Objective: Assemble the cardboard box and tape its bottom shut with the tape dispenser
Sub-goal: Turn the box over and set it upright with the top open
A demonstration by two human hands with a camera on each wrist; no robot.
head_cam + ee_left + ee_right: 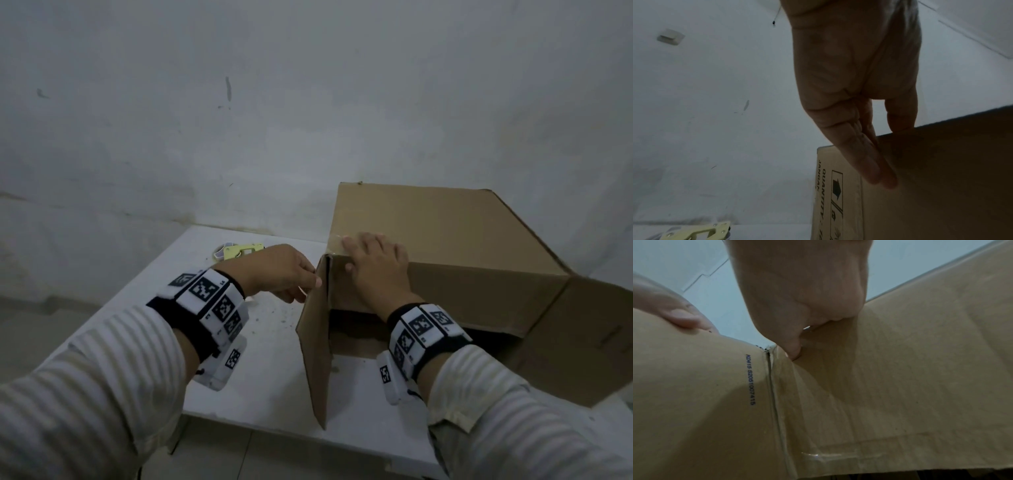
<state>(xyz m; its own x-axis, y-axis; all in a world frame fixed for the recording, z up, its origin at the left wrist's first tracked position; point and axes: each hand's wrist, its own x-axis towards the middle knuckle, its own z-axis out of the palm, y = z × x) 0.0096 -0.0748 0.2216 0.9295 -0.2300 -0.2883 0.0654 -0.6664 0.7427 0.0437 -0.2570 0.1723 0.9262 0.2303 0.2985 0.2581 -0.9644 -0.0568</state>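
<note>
Against both hands [287,270] [375,263], the cardboard box [455,233]

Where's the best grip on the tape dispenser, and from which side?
The tape dispenser lies flat on the table behind the left hand. Grip the yellow bar that points toward the cardboard box, likely the handle, coming down from above; the roll sits at its other end.

A white desk [267,363] stands against a grubby pale wall [308,102]; dark specks [281,312] are scattered over the desk's top; a short dark streak [228,88] marks the wall higher up; brownish staining [185,219] runs along its foot; grey floor tiles [37,332] show below; a small pale fitting [670,36] sits on the wall.
</note>
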